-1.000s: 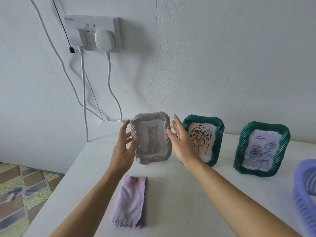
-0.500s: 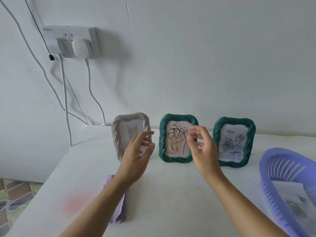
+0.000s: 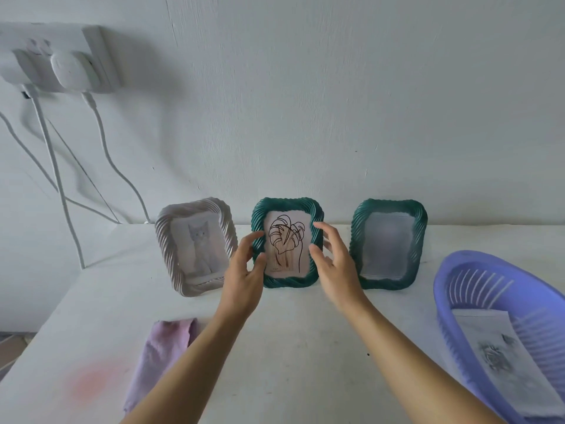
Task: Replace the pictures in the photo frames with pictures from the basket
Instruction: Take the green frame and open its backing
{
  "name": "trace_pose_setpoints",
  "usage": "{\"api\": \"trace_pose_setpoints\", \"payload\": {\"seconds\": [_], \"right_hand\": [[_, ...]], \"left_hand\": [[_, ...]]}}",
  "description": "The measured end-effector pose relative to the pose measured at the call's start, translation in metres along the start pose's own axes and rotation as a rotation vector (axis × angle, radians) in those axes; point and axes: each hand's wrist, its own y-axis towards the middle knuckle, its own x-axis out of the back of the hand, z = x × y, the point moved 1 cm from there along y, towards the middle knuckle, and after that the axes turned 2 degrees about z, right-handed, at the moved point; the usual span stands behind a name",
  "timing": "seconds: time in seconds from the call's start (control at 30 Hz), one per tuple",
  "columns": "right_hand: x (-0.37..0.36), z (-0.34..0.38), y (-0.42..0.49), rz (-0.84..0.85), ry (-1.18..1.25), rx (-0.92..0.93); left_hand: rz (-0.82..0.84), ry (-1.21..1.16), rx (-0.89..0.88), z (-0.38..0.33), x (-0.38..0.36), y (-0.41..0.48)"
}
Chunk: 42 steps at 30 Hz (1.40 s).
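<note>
Left hand (image 3: pixel 244 270) and right hand (image 3: pixel 334 264), fingers spread open, flanking middle dark-green rope-textured photo frame (image 3: pixel 287 283) with leaf line drawing: positioned for two-sided lift. Replacement prints waiting in lilac plastic basket (image 3: pixel 458 270).

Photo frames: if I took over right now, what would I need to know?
Left hand: open, fingers touching the left edge of the middle green frame.
Right hand: open by that frame's right edge; no firm hold yet.
The white frame with a cat picture stands to its left, another green frame to its right, all upright by the wall.
The purple basket at the right holds at least one picture.
A folded cloth lies near the front.
Done: can't tell which frames are already swapped.
Left: pick up the middle frame and change its leaf drawing.
</note>
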Motion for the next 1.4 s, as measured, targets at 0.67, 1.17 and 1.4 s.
{"api": "trace_pose_setpoints", "payload": {"seconds": [0.67,1.17,1.4], "right_hand": [[0.032,0.010,-0.040,0.064,0.459,-0.167],[0.055,0.014,-0.131,-0.005,0.444,-0.131],[0.046,0.006,-0.145,-0.008,0.437,-0.209]], "left_hand": [[0.106,-0.060,0.120,-0.029,0.023,-0.041],[0.180,0.058,0.206,-0.037,0.022,-0.130],[0.332,0.700,0.127,-0.008,0.015,-0.144]]}}
